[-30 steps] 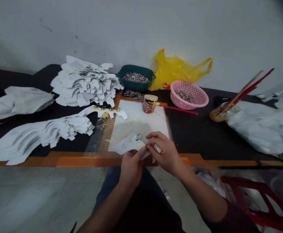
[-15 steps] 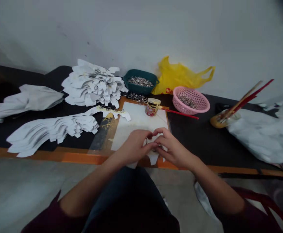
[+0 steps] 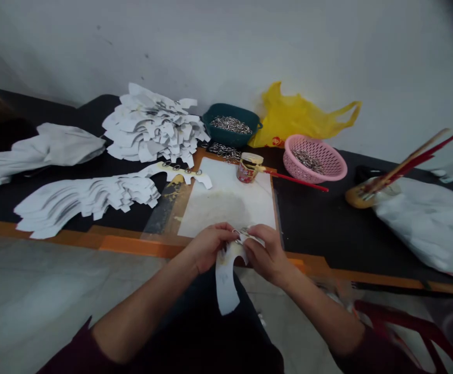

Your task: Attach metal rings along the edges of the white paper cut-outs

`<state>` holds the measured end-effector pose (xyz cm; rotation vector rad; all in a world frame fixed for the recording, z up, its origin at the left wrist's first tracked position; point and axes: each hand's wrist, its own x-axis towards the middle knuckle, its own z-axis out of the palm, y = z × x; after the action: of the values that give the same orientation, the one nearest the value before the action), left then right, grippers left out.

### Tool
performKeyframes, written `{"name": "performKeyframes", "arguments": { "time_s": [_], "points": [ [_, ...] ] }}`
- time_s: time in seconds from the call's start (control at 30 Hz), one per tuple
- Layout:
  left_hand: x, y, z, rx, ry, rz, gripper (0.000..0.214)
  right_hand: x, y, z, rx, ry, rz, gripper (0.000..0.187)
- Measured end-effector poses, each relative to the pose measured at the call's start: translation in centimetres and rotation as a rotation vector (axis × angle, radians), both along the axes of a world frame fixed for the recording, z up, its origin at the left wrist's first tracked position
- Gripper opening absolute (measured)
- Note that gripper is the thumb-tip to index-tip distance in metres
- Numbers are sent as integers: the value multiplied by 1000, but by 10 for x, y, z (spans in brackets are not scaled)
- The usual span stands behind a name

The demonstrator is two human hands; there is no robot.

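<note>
My left hand [image 3: 209,248] and my right hand [image 3: 264,254] meet just off the front edge of the table. Both pinch the top of a curved white paper cut-out [image 3: 225,278], whose long tail hangs down over my lap. A small metal ring [image 3: 242,235] sits at the paper's upper edge between my fingertips. Behind my hands lies a stained white board [image 3: 226,200], and my fingers are not touching it.
Stacks of white cut-outs [image 3: 152,124] lie on the black table to the left. A paper with rings [image 3: 179,173] rests by the board. Farther back stand a green tub of rings [image 3: 230,130], a pink basket [image 3: 314,158], a glue jar [image 3: 248,169] and a yellow bag [image 3: 296,117]. A red stool [image 3: 401,324] is at lower right.
The paper now hangs down from my hands in a long curve and the ring shows at its top edge. My hands have come slightly apart, and the view has shifted a little.
</note>
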<state>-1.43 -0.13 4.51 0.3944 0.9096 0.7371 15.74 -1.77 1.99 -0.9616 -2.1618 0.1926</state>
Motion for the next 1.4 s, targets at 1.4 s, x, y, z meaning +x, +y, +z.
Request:
{"name": "performKeyframes", "arguments": {
  "time_s": [1.4],
  "points": [
    [-3, -16, -18, 426, 400, 156, 16, -38, -10, 11, -462, 207, -239, 28]
  ]
}}
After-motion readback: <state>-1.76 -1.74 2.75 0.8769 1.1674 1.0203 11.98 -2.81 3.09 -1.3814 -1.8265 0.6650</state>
